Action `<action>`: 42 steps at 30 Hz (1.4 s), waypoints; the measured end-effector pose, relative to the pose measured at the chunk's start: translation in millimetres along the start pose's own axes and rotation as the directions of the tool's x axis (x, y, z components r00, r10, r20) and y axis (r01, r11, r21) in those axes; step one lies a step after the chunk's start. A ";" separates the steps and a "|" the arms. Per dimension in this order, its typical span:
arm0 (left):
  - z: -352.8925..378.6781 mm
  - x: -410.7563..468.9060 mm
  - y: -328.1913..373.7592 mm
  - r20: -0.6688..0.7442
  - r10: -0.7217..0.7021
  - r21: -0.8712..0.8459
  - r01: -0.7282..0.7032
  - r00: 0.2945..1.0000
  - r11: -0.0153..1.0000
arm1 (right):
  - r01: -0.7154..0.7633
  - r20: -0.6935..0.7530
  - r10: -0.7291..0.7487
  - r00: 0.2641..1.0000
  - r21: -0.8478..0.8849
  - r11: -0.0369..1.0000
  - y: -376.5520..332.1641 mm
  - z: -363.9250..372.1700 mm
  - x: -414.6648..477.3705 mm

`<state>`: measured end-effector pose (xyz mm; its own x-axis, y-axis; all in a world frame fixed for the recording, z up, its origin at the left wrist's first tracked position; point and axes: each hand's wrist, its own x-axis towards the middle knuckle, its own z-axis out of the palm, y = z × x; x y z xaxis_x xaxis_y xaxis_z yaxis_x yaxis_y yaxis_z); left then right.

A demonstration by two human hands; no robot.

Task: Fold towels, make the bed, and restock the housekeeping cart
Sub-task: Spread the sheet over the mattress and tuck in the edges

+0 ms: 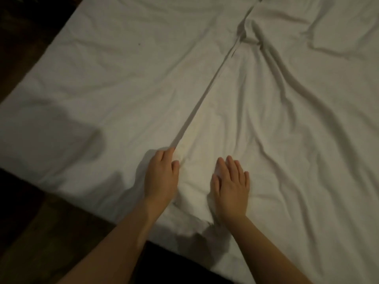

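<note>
My left hand (161, 177) sat low in the frame, just left of centre, fingers curled down over the near end of the top sheet's edge (205, 99), thumb alongside on the cloth. My right hand (230, 187) lay just beside it to the right, palm down, fingers straight and close together, pressed flat on the top sheet (287, 119).

Top sheet: white, plain, heavily creased. Long soft folds ran from my right hand toward the upper right of the frame. Its straight edge started under my left fingers and ran diagonally up to the top of the frame, right of centre, casting a thin shadow line.

Bottom sheet (123, 78): white, shallower wrinkles, filled the frame left of that edge, lying beneath the top sheet.

Both sheets reached the near bed edge under my forearms. Dark floor (24, 222) showed at lower left and upper left.
</note>
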<state>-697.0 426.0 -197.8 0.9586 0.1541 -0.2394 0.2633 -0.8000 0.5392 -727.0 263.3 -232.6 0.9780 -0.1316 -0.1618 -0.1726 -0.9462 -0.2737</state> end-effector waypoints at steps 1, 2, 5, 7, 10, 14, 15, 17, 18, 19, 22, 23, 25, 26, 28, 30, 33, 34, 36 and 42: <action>-1.9 -6.1 -2.5 0.004 -0.004 -0.005 0.004 1.000 1.000 | 0.000 0.007 -0.001 1.000 0.017 1.000 -1.0 0.2 -6.3; -2.8 -11.6 -5.9 0.011 -0.012 -0.012 0.012 1.000 1.000 | 0.009 0.008 -0.009 1.000 0.031 0.999 -1.0 1.0 -13.2; -8.3 -25.3 -14.9 0.055 -0.096 -0.085 0.101 0.994 0.991 | 0.049 0.008 -0.050 0.999 0.061 0.997 1.5 1.8 -33.5; -13.8 -32.5 -23.9 0.080 -0.167 -0.152 0.178 0.983 0.972 | 0.056 0.024 -0.058 0.998 0.089 0.994 2.9 3.1 -46.1; -20.1 -37.3 -38.1 0.121 -0.236 -0.311 0.263 0.964 0.913 | 0.067 0.036 -0.073 0.997 0.137 0.988 5.9 3.1 -60.4; -24.4 -44.5 -51.7 0.217 -0.318 -0.550 0.385 0.923 0.741 | 0.132 0.114 -0.157 0.981 0.202 0.970 2.1 -1.3 -78.4; -24.3 -47.0 -54.2 0.245 -0.326 -0.574 0.408 0.913 0.710 | 0.168 0.120 -0.190 0.974 0.175 0.970 -1.5 -1.0 -81.8; -21.5 -53.2 -58.4 0.276 -0.337 -0.614 0.434 0.900 0.659 | 0.226 0.112 -0.235 0.966 0.085 0.970 -8.1 4.2 -87.4; -18.4 -55.7 -60.1 0.285 -0.345 -0.639 0.446 0.894 0.627 | 0.231 0.094 -0.235 0.967 0.054 0.971 -11.2 6.7 -88.3; -16.9 -58.1 -59.2 0.299 -0.353 -0.662 0.459 0.887 0.592 | 0.222 0.063 -0.224 0.972 0.041 0.974 -14.1 8.8 -88.4; -12.9 -64.2 -60.4 0.297 -0.369 -0.642 0.470 0.881 0.606 | 0.167 -0.016 -0.167 0.986 0.052 0.985 -21.2 8.2 -85.2; -13.1 -64.8 -60.8 0.256 -0.359 -0.572 0.440 0.897 0.692 | 0.159 -0.044 -0.157 0.987 0.057 0.986 -22.5 8.0 -81.9; -15.4 -66.7 -60.6 0.124 -0.327 -0.317 0.350 0.937 0.882 | 0.153 -0.081 -0.147 0.986 0.073 0.986 -22.2 9.0 -76.6; -16.8 -68.3 -59.3 0.052 -0.313 -0.214 0.317 0.948 0.924 | 0.145 -0.077 -0.138 0.987 0.089 0.985 -20.9 8.2 -75.8; -20.6 -71.0 -52.8 0.023 -0.268 -0.174 0.268 0.963 0.948 | 0.115 -0.059 -0.108 0.992 0.135 0.984 -21.8 2.9 -72.0; -18.8 -74.7 -48.9 0.112 -0.311 -0.285 0.330 0.944 0.900 | 0.059 -0.006 -0.059 0.998 0.171 0.983 -23.1 0.0 -69.3; -10.4 -78.4 -32.6 0.417 -0.374 -0.458 0.547 0.828 0.701 | 0.016 -0.028 -0.009 1.000 0.247 0.969 -25.3 -8.0 -65.1; -8.4 -78.9 -25.1 0.529 -0.375 -0.500 0.636 0.761 0.588 | 0.013 -0.052 0.001 0.999 0.278 0.960 -27.7 -11.1 -63.4; -5.0 -80.1 -10.8 0.725 -0.290 -0.577 0.781 0.624 0.238 | 0.011 -0.085 0.016 0.996 0.311 0.950 -33.0 -12.4 -63.1; 5.6 -61.0 8.3 0.774 -0.226 -0.627 0.665 0.591 -0.406 | -0.008 -0.176 0.071 0.982 0.331 0.943 -38.4 3.7 -87.7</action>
<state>-753.9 406.7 -183.2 0.4234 -0.1767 -0.8885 0.5985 0.7909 0.1279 -806.6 312.3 -211.4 0.9687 -0.2481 -0.0108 -0.2097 -0.7937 -0.5710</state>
